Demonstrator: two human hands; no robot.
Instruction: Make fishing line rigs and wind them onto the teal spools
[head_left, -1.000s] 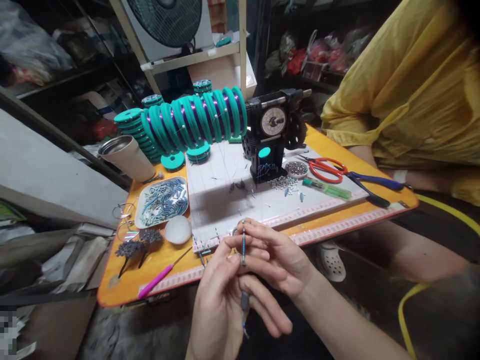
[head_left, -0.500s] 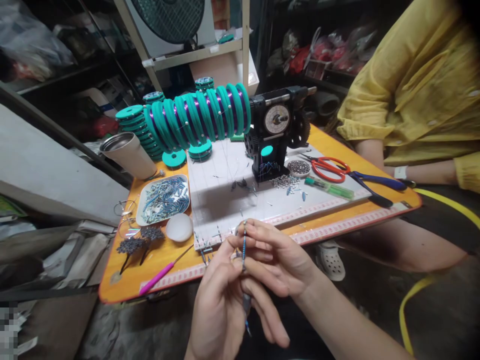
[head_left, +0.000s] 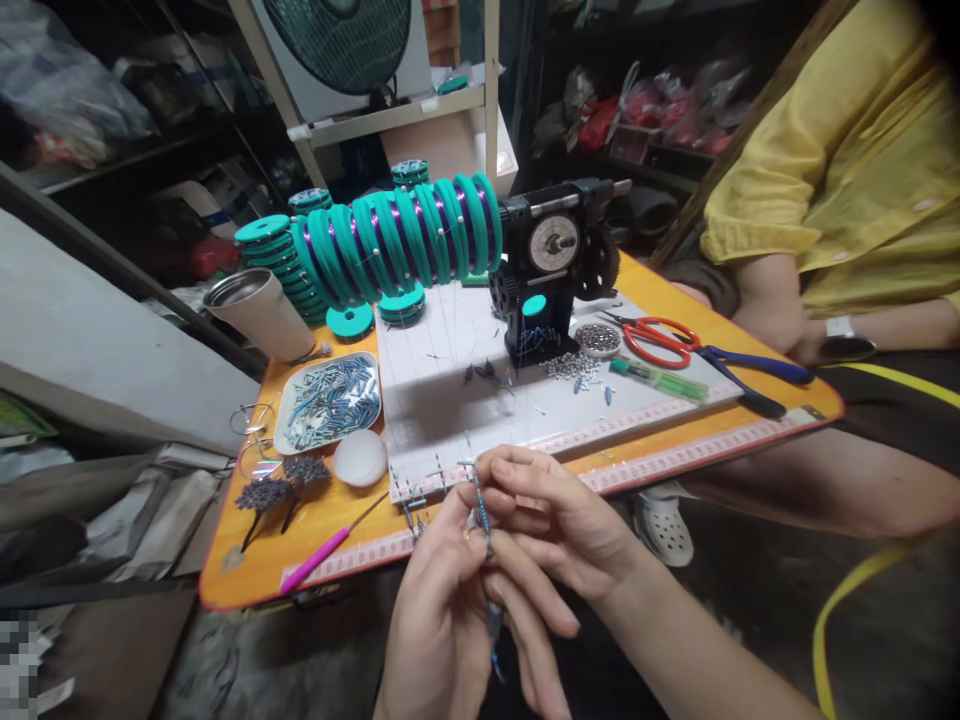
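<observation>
A slim blue banded strand point(head_left: 483, 508) runs upright between my hands, over the near edge of the white board point(head_left: 442, 375). My left hand point(head_left: 450, 600) pinches its lower part between thumb and forefinger, the other fingers loosely stretched. A dark grey piece with a blue tip point(head_left: 494, 622) hangs below that pinch. At the strand's top, my right hand point(head_left: 562, 510) has its thumb and forefinger closed, beside a small pale crosswise piece point(head_left: 466, 462). Fine threads hang from the row of green foam spools point(head_left: 397, 240); whether they join the strand, I cannot tell.
A black geared stand point(head_left: 551, 260) carries the spools. Around lie a tray of small blue pieces point(head_left: 330, 400), a white cup point(head_left: 360, 458), a pink-handled hook point(head_left: 322, 560), red-handled scissors point(head_left: 660, 345), blue-handled pliers point(head_left: 757, 365) and a tumbler point(head_left: 259, 315). Another person in a yellow shirt point(head_left: 862, 200) sits at right.
The strand's top has tilted slightly left, and a pale crosswise piece now shows there. My right fingertips have shifted a little. The other person's arm has moved right.
</observation>
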